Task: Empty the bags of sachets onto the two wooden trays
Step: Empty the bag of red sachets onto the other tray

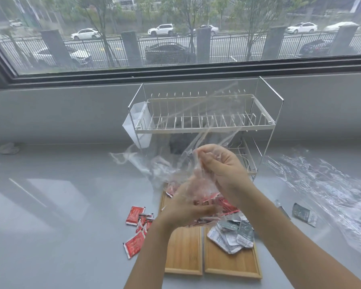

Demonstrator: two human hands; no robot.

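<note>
Because the clear plastic bag is thin, limp and slippery, it is best pinched at a bunched edge. The right hand has its grip clamped on the film above the left tray; the left hand supports it from below, closure indeterminate. Red sachets are light and scatter readily.

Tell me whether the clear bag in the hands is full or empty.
Nearly empty, as far as shows: the clear bag hangs limp and see-through, and red sachets lie below it; its lower end is hidden.

Wide dark-framed window onto trees, fence and parked cars; grey sill wall beneath; glossy grey countertop mirroring soft daylight.
</note>
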